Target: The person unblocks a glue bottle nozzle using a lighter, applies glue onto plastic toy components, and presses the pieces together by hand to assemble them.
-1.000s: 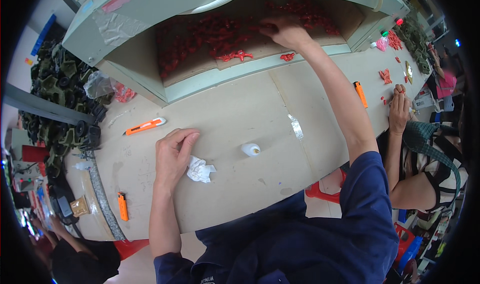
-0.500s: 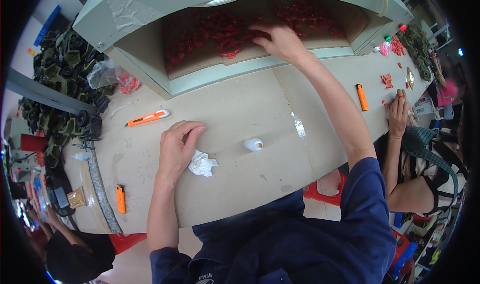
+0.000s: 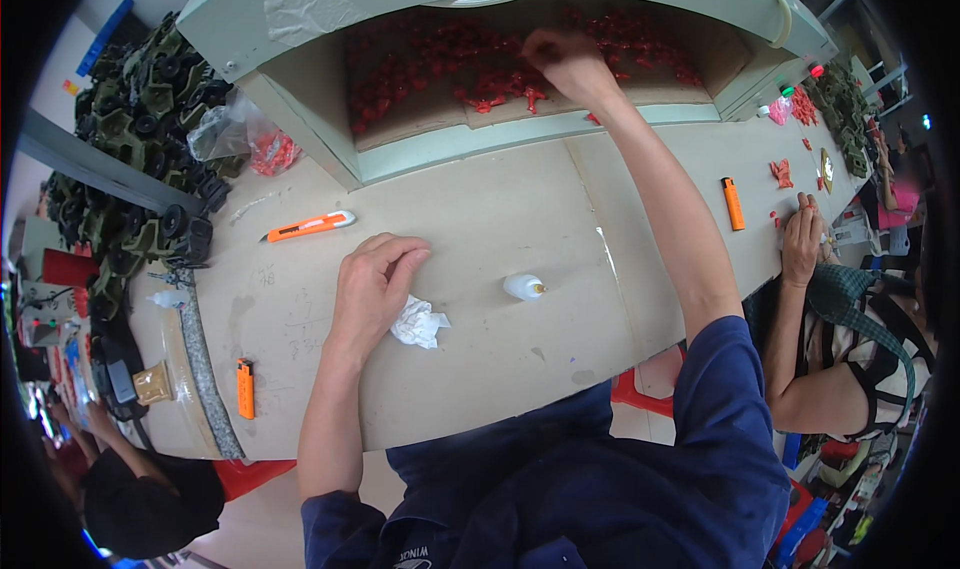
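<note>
My right hand reaches into a pale green box-like shelf, among many small shiny red plastic pieces spread over its cardboard-coloured floor. Its fingers are bent, dim and smeared by motion, so what they hold cannot be made out. On the tabletop rests my left hand, its fingers curled and its thumb pressed alongside; the inside of the grip is hidden. A crumpled white tissue lies right against it. Between my arms a small white bottle lies on its side.
An orange utility knife and two orange lighters lie on the table. Dark green toy vehicle parts are heaped at left, beside a plastic bag of red pieces. A co-worker's hand works at right.
My right hand has drawn its spread fingers in and shifted slightly within the shelf; some red pieces sit nearer the front edge. My left hand stays by the tissue. The whole view has shifted slightly.
</note>
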`<state>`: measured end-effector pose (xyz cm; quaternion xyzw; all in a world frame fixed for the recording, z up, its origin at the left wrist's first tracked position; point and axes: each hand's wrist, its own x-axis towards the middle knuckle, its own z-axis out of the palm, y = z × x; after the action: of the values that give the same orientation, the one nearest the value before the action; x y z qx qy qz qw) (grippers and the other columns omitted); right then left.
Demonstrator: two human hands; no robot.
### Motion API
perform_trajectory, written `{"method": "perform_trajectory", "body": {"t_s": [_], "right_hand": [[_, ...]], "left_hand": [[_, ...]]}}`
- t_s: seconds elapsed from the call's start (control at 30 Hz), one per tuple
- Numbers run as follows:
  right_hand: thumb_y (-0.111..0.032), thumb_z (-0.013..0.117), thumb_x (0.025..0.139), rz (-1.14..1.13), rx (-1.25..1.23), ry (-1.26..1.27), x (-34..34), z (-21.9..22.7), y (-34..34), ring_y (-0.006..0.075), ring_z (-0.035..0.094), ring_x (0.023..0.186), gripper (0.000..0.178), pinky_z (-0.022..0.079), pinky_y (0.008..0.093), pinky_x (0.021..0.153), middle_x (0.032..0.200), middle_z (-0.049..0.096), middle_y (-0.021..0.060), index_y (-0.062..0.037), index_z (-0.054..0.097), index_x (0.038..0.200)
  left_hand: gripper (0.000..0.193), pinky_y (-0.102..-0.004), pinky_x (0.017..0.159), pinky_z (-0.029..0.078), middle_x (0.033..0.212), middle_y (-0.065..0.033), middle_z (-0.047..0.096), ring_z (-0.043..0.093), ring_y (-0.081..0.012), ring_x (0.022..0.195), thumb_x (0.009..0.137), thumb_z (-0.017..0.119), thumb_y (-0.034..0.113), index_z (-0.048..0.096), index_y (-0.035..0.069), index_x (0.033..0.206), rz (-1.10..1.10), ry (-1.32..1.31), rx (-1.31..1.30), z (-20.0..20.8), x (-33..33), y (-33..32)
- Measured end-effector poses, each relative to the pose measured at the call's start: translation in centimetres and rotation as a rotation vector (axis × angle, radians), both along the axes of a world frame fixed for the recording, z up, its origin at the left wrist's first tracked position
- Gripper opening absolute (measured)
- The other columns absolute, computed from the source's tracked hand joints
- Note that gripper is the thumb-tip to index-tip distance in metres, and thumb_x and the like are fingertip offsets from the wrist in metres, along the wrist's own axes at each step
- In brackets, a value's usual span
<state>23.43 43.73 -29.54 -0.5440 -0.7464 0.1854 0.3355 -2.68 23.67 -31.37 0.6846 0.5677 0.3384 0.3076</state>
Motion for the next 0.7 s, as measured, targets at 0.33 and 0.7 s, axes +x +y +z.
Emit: {"method": "perform_trajectory", "body": {"t_s": [0.33, 0.7], "right_hand": [[-0.017, 0.062, 0.076, 0.059, -0.278, 0.259, 1.0, 2.0, -1.4, 0.0088, 0.053, 0.070, 0.034, 0.043, 0.0235, 0.061, 0.082, 0.061, 0.0020, -0.0036, 0.058, 0.108], [-0.007, 0.066, 0.075, 0.582, -0.430, 0.451, -5.4, 2.2, -10.6, 0.0059, 0.050, 0.069, 0.023, 0.041, 0.0207, 0.063, 0.081, 0.060, 0.0004, -0.0014, 0.060, 0.097]], "left_hand": [[0.010, -0.0260, 0.053, 0.040, 0.073, -0.0076, 0.060, 0.049, -0.0149, 0.057, 0.079, 0.060, 0.008, 0.065, 0.000, 0.084, 0.005, -0.009, -0.026, 0.0, 0.0, 0.2], [0.026, -0.0245, 0.069, 0.047, 0.092, -0.0077, 0.061, 0.059, -0.0135, 0.080, 0.085, 0.056, 0.013, 0.054, 0.000, 0.109, 0.077, -0.791, -0.201, 1.2, 2.0, 0.0]]}}
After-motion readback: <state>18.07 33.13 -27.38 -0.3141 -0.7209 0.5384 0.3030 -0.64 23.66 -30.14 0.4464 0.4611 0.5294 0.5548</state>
